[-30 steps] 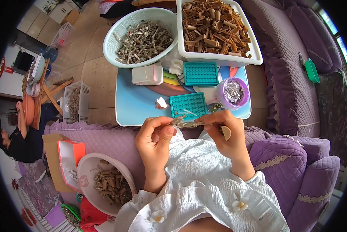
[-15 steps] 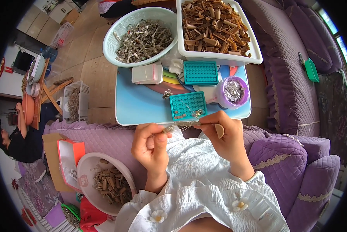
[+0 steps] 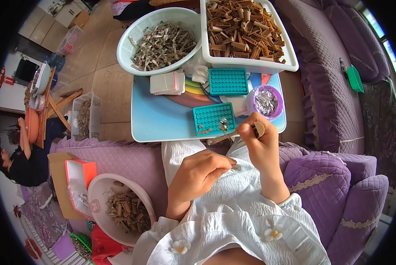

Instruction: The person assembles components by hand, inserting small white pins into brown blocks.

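My left hand [image 3: 200, 179] is over my lap, its thumb and finger pinched on a small shiny silvery piece [image 3: 236, 167]. To its right and a little higher, my right hand [image 3: 260, 148] is closed around a brown half-round piece [image 3: 259, 129] whose pale end shows. A thin clear strip [image 3: 218, 140] with a silvery tip [image 3: 223, 124] sticks out from that hand's fingertips; its exact kind cannot be made out. Just beyond lies a turquoise tray [image 3: 213, 112] with rows of round hollows, several holding small brownish bits. My right hand's inner fingers are partly hidden.
On the blue table [image 3: 156, 119] stand a second turquoise tray [image 3: 228, 81], a purple tub [image 3: 281, 104] of silvery pieces and a white stack [image 3: 167, 84]. Behind are a pale green basin [image 3: 125, 55] and a white bin [image 3: 246, 64] of brown pieces. A pink basin [image 3: 101, 221] sits left.
My left hand has moved right and down, away from the strip. My right hand has risen slightly and turned. A small silvery cluster no longer lies on the table left of the near tray.
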{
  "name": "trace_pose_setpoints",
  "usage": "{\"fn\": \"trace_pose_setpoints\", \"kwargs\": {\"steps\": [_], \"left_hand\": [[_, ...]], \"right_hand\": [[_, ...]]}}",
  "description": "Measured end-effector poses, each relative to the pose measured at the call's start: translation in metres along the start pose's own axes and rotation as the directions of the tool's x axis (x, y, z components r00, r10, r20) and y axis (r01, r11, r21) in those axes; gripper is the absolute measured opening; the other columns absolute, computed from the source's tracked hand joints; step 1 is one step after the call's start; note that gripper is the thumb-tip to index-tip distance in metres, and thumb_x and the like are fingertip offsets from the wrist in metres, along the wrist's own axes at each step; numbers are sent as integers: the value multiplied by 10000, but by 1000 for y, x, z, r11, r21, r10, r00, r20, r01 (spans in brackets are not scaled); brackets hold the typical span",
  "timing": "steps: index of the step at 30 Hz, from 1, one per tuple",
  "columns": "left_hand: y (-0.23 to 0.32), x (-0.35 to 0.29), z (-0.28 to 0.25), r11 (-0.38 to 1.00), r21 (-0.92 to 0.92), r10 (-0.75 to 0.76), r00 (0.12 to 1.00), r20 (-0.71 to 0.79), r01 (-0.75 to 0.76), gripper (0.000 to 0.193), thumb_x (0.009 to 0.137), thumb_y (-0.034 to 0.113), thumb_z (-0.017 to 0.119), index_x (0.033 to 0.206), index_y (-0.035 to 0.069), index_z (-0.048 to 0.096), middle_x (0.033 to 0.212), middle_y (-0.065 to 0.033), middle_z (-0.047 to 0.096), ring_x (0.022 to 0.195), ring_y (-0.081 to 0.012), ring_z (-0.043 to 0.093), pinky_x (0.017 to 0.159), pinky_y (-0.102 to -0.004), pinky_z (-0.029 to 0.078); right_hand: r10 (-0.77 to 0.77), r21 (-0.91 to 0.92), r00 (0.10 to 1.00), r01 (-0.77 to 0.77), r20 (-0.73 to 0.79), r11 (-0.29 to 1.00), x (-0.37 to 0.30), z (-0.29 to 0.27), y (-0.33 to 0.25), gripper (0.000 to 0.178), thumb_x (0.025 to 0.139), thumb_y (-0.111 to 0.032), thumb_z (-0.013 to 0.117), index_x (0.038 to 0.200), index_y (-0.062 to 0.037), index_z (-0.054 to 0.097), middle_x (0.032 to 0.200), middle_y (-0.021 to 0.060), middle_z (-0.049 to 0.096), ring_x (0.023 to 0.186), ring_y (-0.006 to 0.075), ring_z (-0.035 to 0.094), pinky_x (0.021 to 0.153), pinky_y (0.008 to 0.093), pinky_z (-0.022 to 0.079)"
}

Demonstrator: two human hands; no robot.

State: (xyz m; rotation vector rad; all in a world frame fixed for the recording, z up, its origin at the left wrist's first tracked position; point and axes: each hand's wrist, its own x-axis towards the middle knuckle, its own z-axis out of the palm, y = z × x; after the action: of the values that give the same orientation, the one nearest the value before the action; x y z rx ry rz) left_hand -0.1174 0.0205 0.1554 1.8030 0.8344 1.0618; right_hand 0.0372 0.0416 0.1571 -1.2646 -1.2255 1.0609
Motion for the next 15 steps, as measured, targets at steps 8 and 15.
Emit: {"fn": "trace_pose_setpoints", "kwargs": {"steps": [8, 15], "left_hand": [[-7, -5, -12, 994, 105, -65, 973, 220, 43, 133, 663, 18, 621, 767, 42, 543, 702, -73, 586, 647, -231, 572, 551, -315, 447], [-14, -11, -24, 987, -100, -137, 988, -69, 129, 485, 613, 449, 700, 802, 50, 501, 632, -5, 437, 518, -77, 388, 475, -203, 337]], "right_hand": [[100, 79, 991, -107, 86, 991, 2, -1, 3, 356, 823, -249, 539, 601, -34, 363, 542, -59, 302, 526, 43, 250, 431, 218, 223], [118, 38, 988, -122, 99, 992, 0, 7, 10, 371, 810, -242, 559, 590, -23, 356, 511, -34, 286, 512, 53, 241, 417, 235, 230]]}}
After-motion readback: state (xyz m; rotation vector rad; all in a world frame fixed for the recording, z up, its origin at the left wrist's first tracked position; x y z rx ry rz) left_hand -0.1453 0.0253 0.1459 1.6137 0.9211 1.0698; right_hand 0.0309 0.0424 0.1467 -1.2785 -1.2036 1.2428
